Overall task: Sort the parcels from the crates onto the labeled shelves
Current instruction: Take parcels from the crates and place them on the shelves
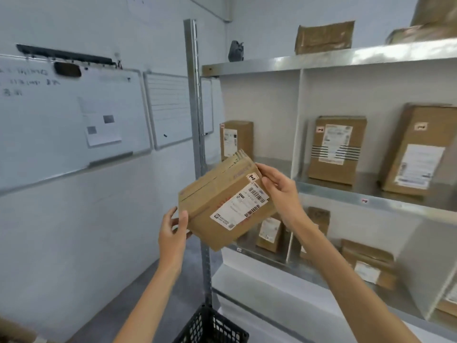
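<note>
Parcel [217, 194] held up beside shelf compartments [346, 195] containing brown boxes [336, 149].

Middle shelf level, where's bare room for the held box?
Left bay: bare shelf between the upright parcel by the post and the white divider. Right bay is crowded: striped parcel and leaning parcel mostly fill it. The shelf below is packed too.
</note>
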Demonstrator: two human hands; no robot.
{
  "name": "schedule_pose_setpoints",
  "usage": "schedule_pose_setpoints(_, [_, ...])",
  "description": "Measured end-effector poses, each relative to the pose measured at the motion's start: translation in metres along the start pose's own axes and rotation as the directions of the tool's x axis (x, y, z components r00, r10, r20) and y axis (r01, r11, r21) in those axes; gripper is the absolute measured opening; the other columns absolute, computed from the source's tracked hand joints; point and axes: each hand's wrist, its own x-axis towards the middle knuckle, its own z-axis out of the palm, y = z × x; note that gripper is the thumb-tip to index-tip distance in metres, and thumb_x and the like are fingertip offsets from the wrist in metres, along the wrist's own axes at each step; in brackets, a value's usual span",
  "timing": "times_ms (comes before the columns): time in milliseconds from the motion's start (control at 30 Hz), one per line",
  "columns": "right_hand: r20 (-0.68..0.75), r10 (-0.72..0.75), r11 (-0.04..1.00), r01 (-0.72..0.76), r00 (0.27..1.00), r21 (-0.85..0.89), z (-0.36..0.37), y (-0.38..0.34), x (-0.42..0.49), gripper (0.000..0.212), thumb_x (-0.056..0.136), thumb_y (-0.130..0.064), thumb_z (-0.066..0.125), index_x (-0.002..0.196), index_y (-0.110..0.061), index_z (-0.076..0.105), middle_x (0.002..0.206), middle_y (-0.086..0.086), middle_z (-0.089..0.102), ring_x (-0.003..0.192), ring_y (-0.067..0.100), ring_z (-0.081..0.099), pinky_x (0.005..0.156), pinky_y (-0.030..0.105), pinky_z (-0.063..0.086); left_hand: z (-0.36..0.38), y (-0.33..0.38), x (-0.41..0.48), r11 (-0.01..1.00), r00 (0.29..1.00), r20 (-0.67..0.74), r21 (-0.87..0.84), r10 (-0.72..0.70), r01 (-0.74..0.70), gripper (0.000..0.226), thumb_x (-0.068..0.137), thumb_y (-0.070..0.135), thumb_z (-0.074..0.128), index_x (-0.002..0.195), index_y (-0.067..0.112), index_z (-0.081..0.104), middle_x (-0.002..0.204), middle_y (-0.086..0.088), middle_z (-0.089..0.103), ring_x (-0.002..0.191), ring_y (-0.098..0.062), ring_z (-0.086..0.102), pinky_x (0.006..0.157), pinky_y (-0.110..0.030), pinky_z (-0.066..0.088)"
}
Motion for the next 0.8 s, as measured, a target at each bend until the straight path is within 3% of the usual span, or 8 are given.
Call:
schedule_pose_setpoints(100, [-0.073,-0.074,0.994,0.068,0.995,-0.084,-0.020,-0.006,0.007,0.034,0.093,-0.005,0.052,0.111,-0.031,0.065,0.107,-0.003,0.070,0.101,0.013,0.066,0.082,0.027,0.056,0.020,-0.005,-0.005,0.999,0.993,0.120,0.037,-0.016,0.011,0.092,0.062,0.078,0.059,0.138,0.030,0.037,0.110,-0.005,0.060,0.107,-0.024,0.061,0.092,-0.044,0.051])
schedule_pose_setpoints(167, [-0.097,-0.134,0.980,0.117,0.986,-0.163,-0.031,-0.010,0.011,0.032,0.092,-0.010,0.056,0.109,-0.036,0.066,0.105,0.001,0.070,0.101,0.022,0.065,0.086,0.039,0.055,0.035,-0.007,-0.008,0.999,0.978,0.209,0.042,-0.006,-0.003,0.101,0.058,0.076,0.064,0.142,0.030,0.031,0.118,-0.007,0.058,0.110,-0.022,0.058,0.092,-0.038,0.051])
schedule_pose_setpoints(233, [-0.090,-0.202,0.942,0.168,0.975,-0.290,-0.038,-0.013,0.014,0.033,0.092,-0.018,0.058,0.106,-0.047,0.064,0.099,-0.015,0.071,0.097,0.011,0.065,0.097,0.058,0.043,0.049,-0.008,-0.009,1.000,0.962,0.273,0.030,-0.019,0.011,0.102,0.061,0.064,0.067,0.146,0.025,0.026,0.126,-0.005,0.054,0.112,-0.020,0.055,0.085,-0.024,0.050])
schedule_pose_setpoints(300, [-0.086,-0.248,0.892,0.193,0.965,-0.410,-0.045,-0.019,0.014,0.035,0.092,-0.018,0.058,0.104,-0.050,0.062,0.092,-0.031,0.068,0.092,-0.007,0.059,0.102,0.067,0.030,0.060,-0.011,-0.011,1.000,0.946,0.323,0.020,-0.026,0.021,0.114,0.053,0.066,0.071,0.147,0.022,0.025,0.127,0.000,0.050,0.109,-0.015,0.053,0.079,-0.016,0.048])
schedule_pose_setpoints(467, [-0.091,-0.268,0.840,0.187,0.959,-0.509,-0.062,-0.030,0.017,0.030,0.093,-0.015,0.056,0.109,-0.040,0.062,0.089,-0.024,0.063,0.086,-0.016,0.048,0.102,0.057,0.035,0.085,-0.015,-0.013,0.999,0.901,0.430,0.015,-0.047,0.045,0.140,0.027,0.082,0.070,0.146,0.023,0.028,0.107,0.018,0.052,0.093,0.007,0.055,0.083,-0.026,0.054])
schedule_pose_setpoints(533, [-0.099,-0.295,0.805,0.191,0.950,-0.562,-0.066,-0.032,0.015,0.029,0.093,-0.017,0.055,0.110,-0.038,0.064,0.087,-0.017,0.063,0.087,-0.017,0.044,0.102,0.048,0.035,0.092,-0.013,-0.017,0.998,0.871,0.488,0.012,-0.062,0.064,0.135,0.030,0.078,0.074,0.145,0.024,0.029,0.109,0.018,0.054,0.097,0.002,0.057,0.086,-0.033,0.055])
schedule_pose_setpoints(667, [-0.038,-0.395,0.679,0.264,0.918,-0.685,-0.070,-0.040,0.010,0.027,0.095,-0.018,0.053,0.115,-0.028,0.067,0.092,-0.002,0.067,0.088,-0.018,0.040,0.095,0.032,0.033,0.106,-0.015,-0.021,0.986,0.807,0.580,-0.036,-0.110,0.160,0.090,0.051,0.050,0.086,0.127,0.031,0.042,0.109,0.011,0.063,0.100,-0.011,0.064,0.076,-0.030,0.058])
schedule_pose_setpoints(800, [0.086,-0.400,0.575,0.323,0.912,-0.752,-0.075,-0.048,0.008,0.027,0.096,-0.025,0.050,0.117,-0.029,0.066,0.096,-0.004,0.067,0.087,-0.001,0.040,0.088,0.026,0.031,0.112,-0.021,-0.025,0.938,0.673,0.706,-0.037,-0.220,0.346,0.098,0.053,0.031,0.088,0.135,0.026,0.035,0.123,-0.004,0.060,0.108,-0.023,0.064,0.084,-0.041,0.056])
